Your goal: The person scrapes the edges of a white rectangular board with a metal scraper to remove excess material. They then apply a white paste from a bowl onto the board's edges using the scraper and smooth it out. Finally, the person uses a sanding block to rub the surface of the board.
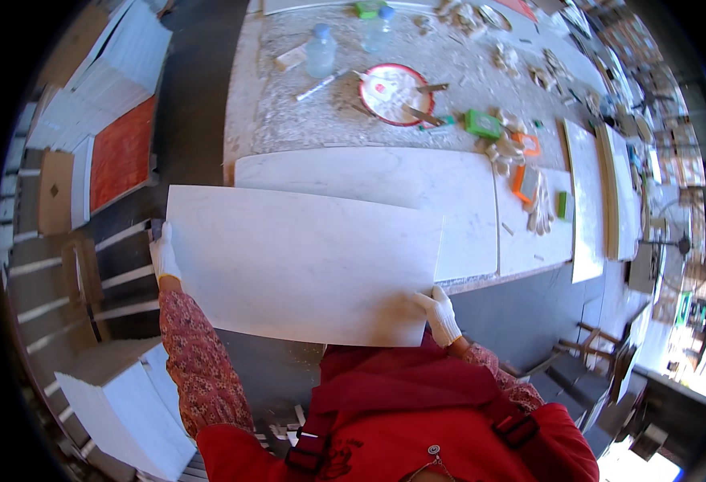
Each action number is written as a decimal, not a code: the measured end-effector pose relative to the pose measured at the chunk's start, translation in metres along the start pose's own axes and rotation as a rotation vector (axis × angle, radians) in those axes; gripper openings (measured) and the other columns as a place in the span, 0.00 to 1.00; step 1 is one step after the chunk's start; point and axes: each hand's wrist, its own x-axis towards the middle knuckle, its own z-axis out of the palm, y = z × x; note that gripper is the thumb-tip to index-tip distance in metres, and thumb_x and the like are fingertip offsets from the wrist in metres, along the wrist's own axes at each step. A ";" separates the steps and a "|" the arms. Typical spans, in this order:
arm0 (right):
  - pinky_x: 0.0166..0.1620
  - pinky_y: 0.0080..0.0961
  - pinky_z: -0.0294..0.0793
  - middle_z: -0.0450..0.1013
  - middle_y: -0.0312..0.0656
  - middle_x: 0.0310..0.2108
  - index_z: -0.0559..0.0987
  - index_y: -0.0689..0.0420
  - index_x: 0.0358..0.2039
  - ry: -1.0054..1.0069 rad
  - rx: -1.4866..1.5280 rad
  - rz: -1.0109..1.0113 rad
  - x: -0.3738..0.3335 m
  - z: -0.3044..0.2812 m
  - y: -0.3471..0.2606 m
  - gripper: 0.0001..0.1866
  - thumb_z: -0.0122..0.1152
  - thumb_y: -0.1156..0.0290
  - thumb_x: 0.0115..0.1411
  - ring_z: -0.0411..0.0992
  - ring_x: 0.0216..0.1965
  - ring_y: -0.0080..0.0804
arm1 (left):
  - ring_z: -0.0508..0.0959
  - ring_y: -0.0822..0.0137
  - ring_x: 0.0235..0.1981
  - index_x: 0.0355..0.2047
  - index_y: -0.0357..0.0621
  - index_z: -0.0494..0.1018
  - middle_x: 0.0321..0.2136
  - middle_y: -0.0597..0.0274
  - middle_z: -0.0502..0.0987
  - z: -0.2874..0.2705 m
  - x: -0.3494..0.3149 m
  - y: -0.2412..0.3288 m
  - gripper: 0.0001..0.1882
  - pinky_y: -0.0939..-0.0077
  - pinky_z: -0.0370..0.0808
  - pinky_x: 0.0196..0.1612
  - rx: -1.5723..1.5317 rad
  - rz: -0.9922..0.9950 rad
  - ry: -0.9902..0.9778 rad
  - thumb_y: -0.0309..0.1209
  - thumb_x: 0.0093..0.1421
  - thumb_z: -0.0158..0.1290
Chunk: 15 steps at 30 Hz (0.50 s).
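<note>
A white, faintly veined panel is held in front of my body, partly over the table's near edge. My left hand, in a white glove, is closed on its left edge. At the near right corner my gloved right hand grips the panel, thumb on top; the fingers beneath are hidden. A similar panel lies flat on the table just beyond, partly covered by the held one. To its right is a smaller white panel with a pair of gloves on it.
The dusty table carries a red-rimmed bowl with scrapers, plastic bottles, a green block and orange-framed pieces. Stacked white panels stand at left, more at right. A boxy white stack sits lower left.
</note>
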 end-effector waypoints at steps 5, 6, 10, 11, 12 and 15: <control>0.42 0.32 0.75 0.77 0.50 0.37 0.74 0.68 0.40 -0.027 -0.169 0.034 -0.009 0.003 0.003 0.29 0.68 0.53 0.54 0.76 0.38 0.35 | 0.77 0.60 0.43 0.48 0.30 0.77 0.44 0.52 0.81 0.036 0.060 0.033 0.42 0.68 0.71 0.49 0.457 0.087 -0.064 0.65 0.62 0.45; 0.42 0.35 0.75 0.78 0.55 0.35 0.74 0.69 0.40 0.013 -0.164 -0.004 -0.011 0.004 0.009 0.30 0.67 0.51 0.53 0.78 0.37 0.44 | 0.77 0.59 0.44 0.48 0.29 0.76 0.44 0.51 0.80 0.059 0.052 0.047 0.42 0.68 0.71 0.50 0.474 0.123 -0.091 0.65 0.62 0.46; 0.42 0.44 0.76 0.78 0.60 0.34 0.79 0.65 0.38 -0.068 -0.574 -0.063 -0.001 -0.012 0.017 0.28 0.60 0.48 0.55 0.77 0.39 0.59 | 0.78 0.54 0.46 0.52 0.32 0.74 0.47 0.50 0.80 0.063 0.051 0.057 0.42 0.64 0.71 0.52 0.476 0.161 -0.081 0.64 0.61 0.47; 0.42 0.44 0.76 0.78 0.59 0.34 0.80 0.63 0.37 -0.111 -0.694 -0.083 0.001 -0.020 0.009 0.27 0.60 0.47 0.56 0.77 0.39 0.59 | 0.77 0.52 0.48 0.54 0.34 0.72 0.49 0.49 0.79 0.071 0.043 0.066 0.41 0.62 0.71 0.54 0.662 0.207 -0.033 0.63 0.62 0.47; 0.42 0.45 0.76 0.79 0.57 0.33 0.80 0.61 0.36 -0.157 -0.816 -0.103 0.006 -0.030 -0.002 0.26 0.59 0.47 0.56 0.77 0.39 0.58 | 0.76 0.51 0.50 0.57 0.36 0.71 0.50 0.49 0.78 0.077 0.034 0.075 0.40 0.60 0.70 0.55 0.845 0.253 0.018 0.63 0.63 0.47; 0.39 0.42 0.76 0.80 0.51 0.30 0.83 0.56 0.31 -0.040 -1.045 -0.169 0.024 -0.055 -0.060 0.21 0.61 0.49 0.57 0.79 0.35 0.51 | 0.72 0.48 0.56 0.61 0.43 0.66 0.55 0.48 0.74 0.098 -0.022 0.084 0.37 0.55 0.66 0.60 1.200 0.623 0.230 0.60 0.64 0.46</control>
